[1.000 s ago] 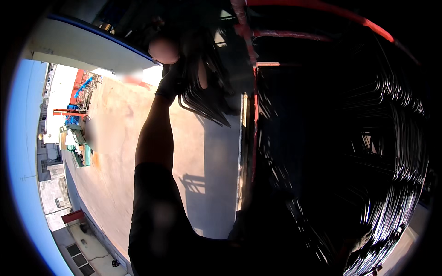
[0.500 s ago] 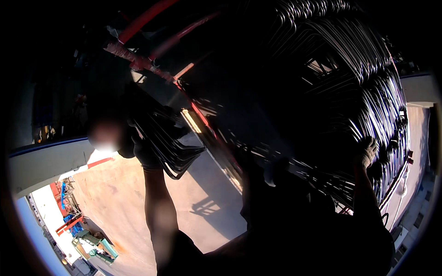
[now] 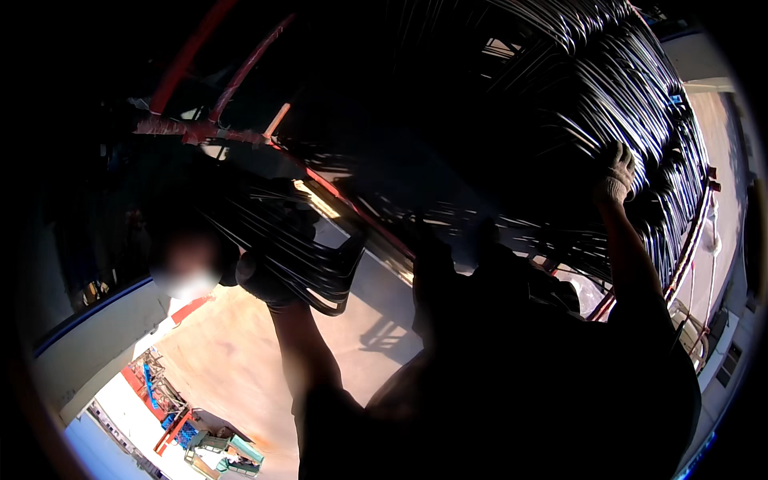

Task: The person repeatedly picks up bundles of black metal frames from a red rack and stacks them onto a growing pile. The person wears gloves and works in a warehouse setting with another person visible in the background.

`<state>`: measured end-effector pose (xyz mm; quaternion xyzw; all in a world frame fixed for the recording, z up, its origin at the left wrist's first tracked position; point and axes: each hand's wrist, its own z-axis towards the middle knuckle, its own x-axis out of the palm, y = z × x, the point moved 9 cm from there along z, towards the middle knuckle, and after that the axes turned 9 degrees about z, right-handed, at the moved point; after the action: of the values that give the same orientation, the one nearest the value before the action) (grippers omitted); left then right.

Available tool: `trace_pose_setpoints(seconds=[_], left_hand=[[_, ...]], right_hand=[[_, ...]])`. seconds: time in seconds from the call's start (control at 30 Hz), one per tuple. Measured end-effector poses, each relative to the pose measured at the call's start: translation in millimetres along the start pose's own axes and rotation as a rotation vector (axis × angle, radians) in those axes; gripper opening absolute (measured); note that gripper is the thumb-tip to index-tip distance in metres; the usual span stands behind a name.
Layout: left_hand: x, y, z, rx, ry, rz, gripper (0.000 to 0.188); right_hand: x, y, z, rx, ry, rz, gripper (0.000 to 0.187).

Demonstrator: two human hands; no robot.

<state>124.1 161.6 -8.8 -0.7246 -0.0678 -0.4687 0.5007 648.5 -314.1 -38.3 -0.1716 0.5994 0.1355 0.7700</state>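
A bundle of thin black bent rods (image 3: 320, 260), with rounded U-shaped ends, hangs at left centre. My left hand (image 3: 262, 280), in a dark glove, is closed around its lower side; deep shade hides most of the fingers. On the right rises a large stack of similar shiny black bent rods (image 3: 628, 88), packed in dense layers. My right hand (image 3: 618, 172), in a pale-cuffed glove, lies against the stack's near side with its fingers curled over some rods. Shadow conceals the middle of the stack.
Red bars (image 3: 240, 72) and a wrapped red rail (image 3: 192, 130) stand at upper left. A blurred patch, possibly a person, is beside my left hand. A rope (image 3: 694, 256) runs along the stack's right side. Green metal equipment (image 3: 232, 452) stands on the sunlit floor (image 3: 232, 352).
The view has turned, so the stack and red bars sit farther left and higher. The held bundle now lies more level. My right hand stays against the stack.
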Motion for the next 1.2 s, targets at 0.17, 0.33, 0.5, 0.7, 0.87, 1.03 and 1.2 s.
trace_pose_setpoints(seconds=[0.17,0.33,0.5,0.7,0.87,1.03,1.2], left_hand=[[35.2,-0.8,-38.0,-0.095,0.118,-0.105,0.051],[53.8,13.2,-73.5,-0.031,-0.046,-0.060,0.050],[119.4,60.7,-83.2,-0.049,0.133,-0.082,0.037],[192.5,147.1,-99.6,-0.166,0.044,0.038,0.044],[278.8,253.2,-101.6,-0.323,0.091,-0.013,0.047],[334.6,363.8,-87.9,-0.517,0.033,0.027,0.040],[353.0,495.1,-66.3,-0.718,-0.074,-0.009,0.033]], right_hand=[[-7.8,0.3,-1.2,-0.094,-0.070,0.171,0.079],[-34.8,7.7,-2.1,-0.248,-0.170,0.336,0.067],[-38.9,-25.9,-3.4,-0.298,-0.180,0.348,0.059],[-45.7,-59.4,-4.6,-0.343,-0.174,0.424,0.059],[-68.8,-127.9,-61.8,-0.253,-0.166,0.517,0.070],[-73.1,-247.2,-162.3,0.019,0.029,0.399,0.100],[-39.1,-339.1,-180.4,0.204,0.042,0.340,0.097]])
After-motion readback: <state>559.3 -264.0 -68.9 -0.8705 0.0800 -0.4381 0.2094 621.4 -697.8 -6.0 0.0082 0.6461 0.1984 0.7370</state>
